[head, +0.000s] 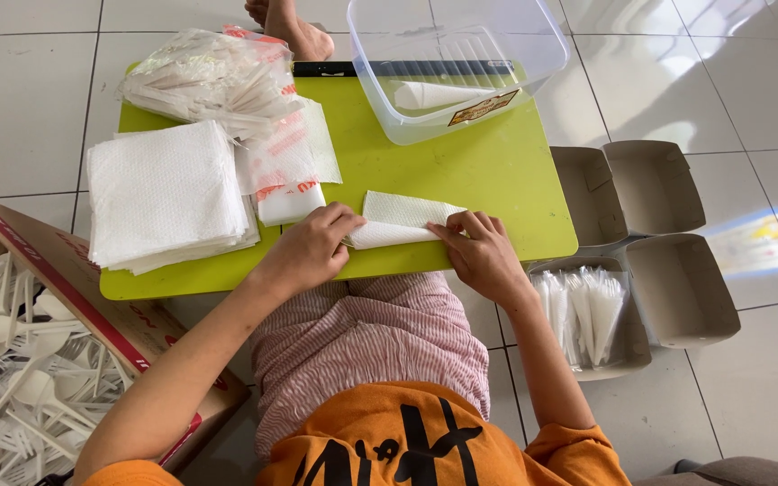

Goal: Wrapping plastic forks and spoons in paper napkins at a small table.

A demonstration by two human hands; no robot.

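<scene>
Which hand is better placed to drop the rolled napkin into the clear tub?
Probably the right hand. It holds the rolled napkin on the side nearer the clear tub, while the left hand sits toward the napkin stack.

White napkin (395,220); lime-green table (488,180); striped pink trousers (371,337); orange shirt (380,432).

napkin (398,220): white paper with tiny dots, partly folded into a flat roll.
pose: lying flat, its long side running left to right, a loose flap lifted behind the roll.
place: on the green worktop (461,171), between the two sets of fingers, touched by both at its ends.
</scene>
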